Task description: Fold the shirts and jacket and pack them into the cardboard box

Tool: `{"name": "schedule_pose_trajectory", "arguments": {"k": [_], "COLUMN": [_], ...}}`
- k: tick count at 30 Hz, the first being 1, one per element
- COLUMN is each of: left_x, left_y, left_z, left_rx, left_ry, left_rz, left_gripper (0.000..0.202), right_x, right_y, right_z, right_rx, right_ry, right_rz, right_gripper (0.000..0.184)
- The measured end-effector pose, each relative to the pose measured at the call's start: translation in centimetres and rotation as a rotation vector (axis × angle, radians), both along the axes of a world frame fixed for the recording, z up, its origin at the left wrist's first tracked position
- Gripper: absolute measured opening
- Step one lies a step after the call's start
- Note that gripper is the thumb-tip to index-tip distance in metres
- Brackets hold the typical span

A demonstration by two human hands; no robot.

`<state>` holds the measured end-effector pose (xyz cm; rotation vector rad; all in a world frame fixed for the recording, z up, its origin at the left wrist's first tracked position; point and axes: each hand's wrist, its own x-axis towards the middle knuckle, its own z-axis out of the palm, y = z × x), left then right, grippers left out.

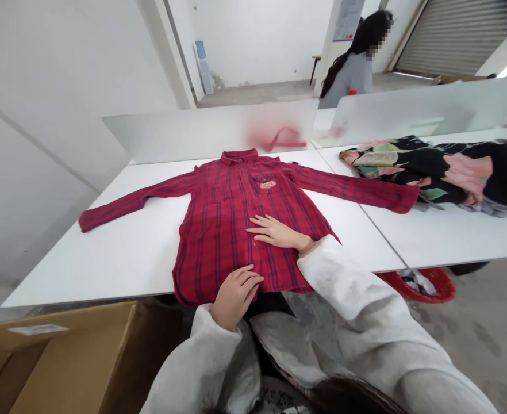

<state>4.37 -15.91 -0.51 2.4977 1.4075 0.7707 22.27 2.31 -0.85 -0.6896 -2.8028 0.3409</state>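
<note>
A red shirt with dark plaid lines (219, 230) lies spread face up on the white table, collar at the far side and both sleeves stretched outward. A round pale patch marks its chest pocket on the right. My right hand (275, 232) rests flat on the shirt front near the button line, fingers spread. At the hem, by the table's near edge, my left hand (237, 293) lies on the cloth with its fingers extended and fairly close together. Neither hand grips the fabric.
Frosted dividers (219, 129) run along the back of the white table (128, 259). Dark floral cloth (452, 169) is heaped at the right. A cardboard box (64, 356) stands at the lower left, a red basin (443, 290) under the table. Beyond the divider is a person (352, 69).
</note>
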Motion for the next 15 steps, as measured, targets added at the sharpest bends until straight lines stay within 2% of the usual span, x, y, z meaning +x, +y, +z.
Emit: {"name": "schedule_pose_trajectory", "arguments": {"k": [4,6,8,10,13,15], "left_x": [1.0,1.4,1.7,1.6,0.9,0.2], "left_y": [-0.3,-0.5,-0.6,-0.7,-0.4,0.0], "left_z": [0.7,0.7,0.5,0.2,-0.1,-0.1], "left_rx": [0.084,0.059,0.04,0.056,0.098,0.112], "left_ry": [-0.298,-0.31,-0.235,-0.173,-0.12,-0.066], "left_rz": [0.153,0.13,0.075,0.062,0.067,0.069], "left_gripper": [0.02,0.02,0.02,0.022,0.026,0.03], "right_x": [-0.4,-0.3,0.8,3.3,10.0,15.4], "right_y": [-0.4,-0.2,0.6,2.1,4.1,4.5], "right_z": [0.0,0.3,1.0,2.0,3.0,3.0], "right_rx": [0.006,0.041,0.092,0.144,0.2,0.227], "right_ry": [0.016,0.062,0.142,0.233,0.333,0.365], "right_rz": [-0.004,-0.055,-0.193,-0.41,-0.823,-1.247], "right_gripper": [0.042,0.038,0.037,0.04,0.044,0.044]}}
